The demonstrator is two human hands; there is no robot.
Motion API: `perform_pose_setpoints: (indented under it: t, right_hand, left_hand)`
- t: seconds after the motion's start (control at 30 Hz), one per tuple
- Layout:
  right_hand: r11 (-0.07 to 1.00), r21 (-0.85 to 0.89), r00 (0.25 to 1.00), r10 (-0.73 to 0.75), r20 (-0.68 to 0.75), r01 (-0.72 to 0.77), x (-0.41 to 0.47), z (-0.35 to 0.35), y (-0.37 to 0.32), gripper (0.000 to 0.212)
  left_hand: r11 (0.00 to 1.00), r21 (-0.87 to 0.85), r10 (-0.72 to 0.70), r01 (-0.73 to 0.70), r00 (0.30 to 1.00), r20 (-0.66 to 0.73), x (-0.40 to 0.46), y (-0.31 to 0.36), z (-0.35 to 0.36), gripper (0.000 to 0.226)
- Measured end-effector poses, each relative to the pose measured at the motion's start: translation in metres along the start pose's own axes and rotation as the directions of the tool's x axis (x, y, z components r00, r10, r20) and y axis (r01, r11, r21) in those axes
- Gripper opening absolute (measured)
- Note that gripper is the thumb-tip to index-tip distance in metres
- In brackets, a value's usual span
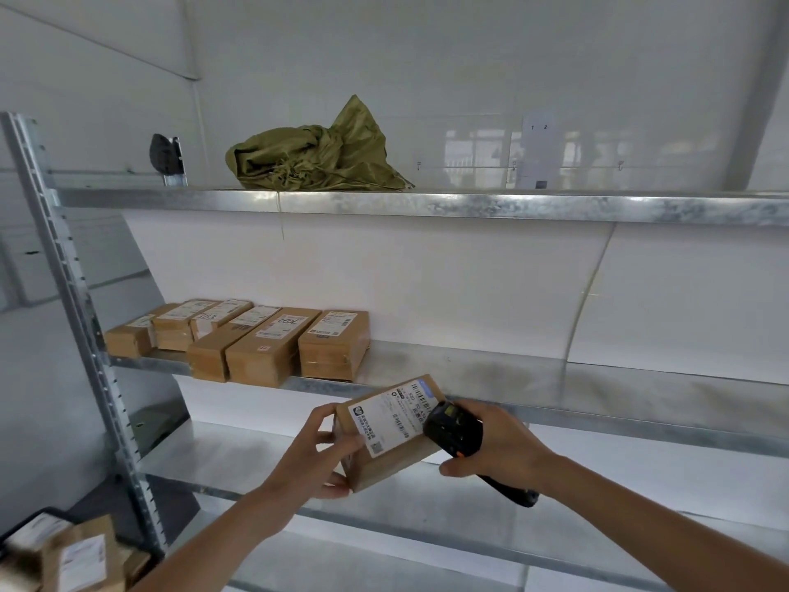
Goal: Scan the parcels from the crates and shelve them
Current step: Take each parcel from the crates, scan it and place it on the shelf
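left hand (314,457) fingers grip parcel (390,433) | right hand (497,448) fingers grip scanner (454,429)

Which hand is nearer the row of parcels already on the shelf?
Left. The left hand, holding the parcel, is just below the row of parcels; the right hand, holding the scanner, is farther right.

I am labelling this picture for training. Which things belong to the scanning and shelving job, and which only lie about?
Belong to the job:
brown cardboard parcel in left hand
black handheld scanner in right hand
shelved brown parcels
galvanised metal shelf
parcels in crate

Lying about:
crumpled olive-green cloth sack
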State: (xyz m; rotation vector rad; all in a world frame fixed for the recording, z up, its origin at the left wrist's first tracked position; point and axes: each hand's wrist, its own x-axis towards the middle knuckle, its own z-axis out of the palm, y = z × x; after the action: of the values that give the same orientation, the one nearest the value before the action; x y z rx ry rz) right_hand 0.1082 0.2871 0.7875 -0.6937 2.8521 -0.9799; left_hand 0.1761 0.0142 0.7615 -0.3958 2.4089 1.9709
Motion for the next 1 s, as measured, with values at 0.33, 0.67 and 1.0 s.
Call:
perform_pose_setpoints:
  t: [0.33, 0.67, 1.0]
  right_hand:
    - [0.998, 0.056, 0.990, -0.030, -0.139, 0.038, 0.017, 0.043, 0.012, 0.085]
    - [0.986, 0.142, 0.978, -0.056, -0.200, 0.085, 0.084, 0.061, 0.020, 0.086]
    - [0.997, 0.064, 0.989, -0.035, -0.145, 0.044, 0.167, 0.054, 0.028, 0.089]
  left_hand:
    - [0.991, -0.133, -0.035, 0.022, 0.995, -0.094, 0.030, -0.005, 0.052, 0.049]
    - [0.999, -0.044, -0.012, 0.009, 0.998, -0.068, 0.088, 0.000, 0.045, 0.051]
    - [0.989, 0.128, 0.075, -0.075, 0.997, 0.003, 0.165, 0.004, 0.007, 0.035]
